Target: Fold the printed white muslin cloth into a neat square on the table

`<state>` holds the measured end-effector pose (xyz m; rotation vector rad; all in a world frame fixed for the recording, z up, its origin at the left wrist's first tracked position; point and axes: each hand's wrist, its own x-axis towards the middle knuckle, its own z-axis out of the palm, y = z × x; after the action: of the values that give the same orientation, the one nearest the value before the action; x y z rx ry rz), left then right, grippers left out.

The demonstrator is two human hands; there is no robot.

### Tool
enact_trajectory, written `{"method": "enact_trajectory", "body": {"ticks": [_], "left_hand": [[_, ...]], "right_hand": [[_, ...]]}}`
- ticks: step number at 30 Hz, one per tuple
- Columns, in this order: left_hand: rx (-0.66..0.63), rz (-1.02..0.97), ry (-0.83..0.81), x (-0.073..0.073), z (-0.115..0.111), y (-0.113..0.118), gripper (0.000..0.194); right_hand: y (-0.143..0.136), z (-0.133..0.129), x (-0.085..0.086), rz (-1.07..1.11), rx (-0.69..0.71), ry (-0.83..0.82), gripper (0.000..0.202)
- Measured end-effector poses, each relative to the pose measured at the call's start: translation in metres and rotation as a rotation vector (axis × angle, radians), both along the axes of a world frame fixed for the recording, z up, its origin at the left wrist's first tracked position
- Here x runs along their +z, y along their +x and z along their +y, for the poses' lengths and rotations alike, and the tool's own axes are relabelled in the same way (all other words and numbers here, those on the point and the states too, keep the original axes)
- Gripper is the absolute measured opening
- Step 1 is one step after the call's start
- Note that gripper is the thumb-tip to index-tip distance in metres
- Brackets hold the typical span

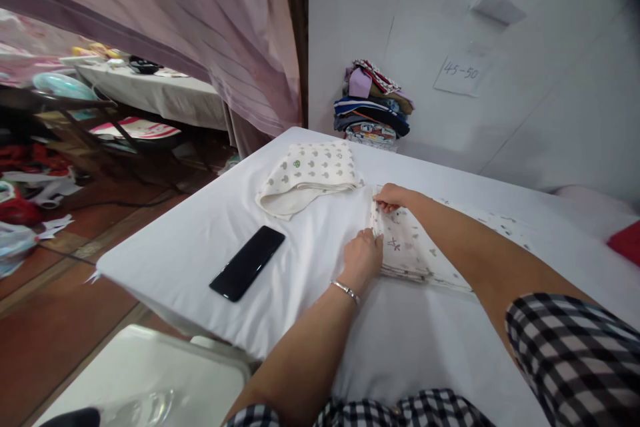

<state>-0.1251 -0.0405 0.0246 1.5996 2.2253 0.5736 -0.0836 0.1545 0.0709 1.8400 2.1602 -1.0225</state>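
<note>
A white cloth (407, 247) with small grey and brown prints lies folded in layers on the white-covered table, its far part stretching right behind my right forearm. My left hand (363, 255) grips its near left corner, fingers curled. At the far left corner, my right hand (393, 197) pinches the same cloth's edge. Just beyond to the left rests another folded white cloth (320, 170) with grey tree-like prints and one green print; neither hand touches it. A black phone (248, 263) lies flat to the left of my left hand.
A stack of folded clothes (373, 107) stands at the table's far side by the wall. A pinkish curtain (240, 27) hangs at the back left. The white table (165, 260) ends at left, near a white stool (145, 373). Something red (626, 243) sits at far right.
</note>
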Motion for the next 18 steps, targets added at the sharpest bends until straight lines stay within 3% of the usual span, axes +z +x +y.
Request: {"method": "enact_trajectory", "body": {"ticks": [13, 18], "left_hand": [[0.000, -0.055, 0.046, 0.0009, 0.0021, -0.0030, 0.017], [0.014, -0.072, 0.050, -0.0016, 0.0033, -0.0035, 0.020]], "right_hand": [[0.0004, -0.0034, 0.0038, 0.124, -0.074, -0.007, 0.012], [-0.0039, -0.0053, 0.0018, 0.198, -0.120, 0.016, 0.012]]}}
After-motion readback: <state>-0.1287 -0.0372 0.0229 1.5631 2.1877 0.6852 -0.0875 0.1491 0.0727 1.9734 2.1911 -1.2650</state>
